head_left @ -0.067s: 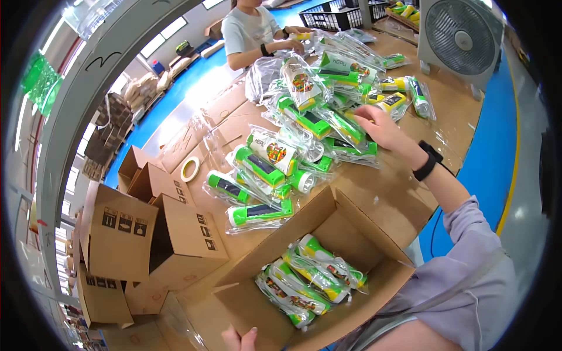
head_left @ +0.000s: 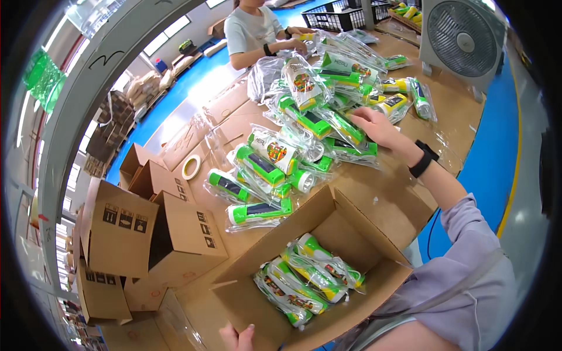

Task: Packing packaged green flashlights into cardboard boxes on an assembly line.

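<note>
My right hand (head_left: pixel 379 127) reaches into a heap of bagged flashlights (head_left: pixel 310 120) on the table. Its fingers are bent and pressed together on one bagged flashlight (head_left: pixel 345 124) at the heap's right side; the fingertips are partly hidden. In front of me stands an open cardboard box (head_left: pixel 374 240), tilted in view. Several green, white and yellow flashlights (head_left: pixel 304 275), each in clear plastic, lie side by side in it. At the box's near left corner my left hand (head_left: pixel 237 337) grips the cardboard wall, thumb and finger showing at its edge.
Several empty open cartons (head_left: pixel 187 225) stand at the left, near a roll of tape (head_left: pixel 191 167). A fan (head_left: pixel 463 44) sits at the table's far right. Across the table a person (head_left: pixel 254 32) handles bagged flashlights. A black crate (head_left: pixel 333 17) is behind.
My right hand has moved very slightly left, its fingers drawn closer onto the bagged flashlight. The box and my left hand stay nearly in place.
</note>
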Tool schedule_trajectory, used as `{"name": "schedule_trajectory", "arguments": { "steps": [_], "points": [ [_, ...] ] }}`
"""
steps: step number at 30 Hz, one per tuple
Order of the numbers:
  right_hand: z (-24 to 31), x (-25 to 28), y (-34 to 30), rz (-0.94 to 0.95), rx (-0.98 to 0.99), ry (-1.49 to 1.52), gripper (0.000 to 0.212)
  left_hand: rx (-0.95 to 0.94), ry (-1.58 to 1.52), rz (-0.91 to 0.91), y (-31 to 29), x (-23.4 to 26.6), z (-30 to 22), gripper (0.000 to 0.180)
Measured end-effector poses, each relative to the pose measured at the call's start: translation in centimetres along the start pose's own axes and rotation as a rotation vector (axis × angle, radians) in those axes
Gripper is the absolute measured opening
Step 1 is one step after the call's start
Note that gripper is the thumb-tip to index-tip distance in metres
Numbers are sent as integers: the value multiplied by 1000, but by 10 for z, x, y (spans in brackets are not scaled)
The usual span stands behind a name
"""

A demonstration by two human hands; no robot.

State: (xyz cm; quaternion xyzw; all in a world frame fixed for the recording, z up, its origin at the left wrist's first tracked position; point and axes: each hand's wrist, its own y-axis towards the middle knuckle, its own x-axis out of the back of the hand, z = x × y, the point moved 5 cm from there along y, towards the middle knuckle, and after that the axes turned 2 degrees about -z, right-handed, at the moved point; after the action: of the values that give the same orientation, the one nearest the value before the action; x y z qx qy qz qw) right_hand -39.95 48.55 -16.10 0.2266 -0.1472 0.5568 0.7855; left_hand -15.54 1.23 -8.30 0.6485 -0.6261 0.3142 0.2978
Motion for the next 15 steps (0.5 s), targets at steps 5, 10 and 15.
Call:
{"name": "schedule_trajectory", "arguments": {
  "steps": [5, 10, 15],
  "points": [
    [4, -31, 36, 191, -104, 72, 97, -42, 96, -3, 0, 6, -17, 30],
    [21, -37, 28, 346, 88, -249, 116, 148, -448, -234, 4, -3, 12, 23],
    [17, -6, -8, 574, -60, -173, 79, 131, -177, -246, -8, -1, 15, 25]
  ]
}}
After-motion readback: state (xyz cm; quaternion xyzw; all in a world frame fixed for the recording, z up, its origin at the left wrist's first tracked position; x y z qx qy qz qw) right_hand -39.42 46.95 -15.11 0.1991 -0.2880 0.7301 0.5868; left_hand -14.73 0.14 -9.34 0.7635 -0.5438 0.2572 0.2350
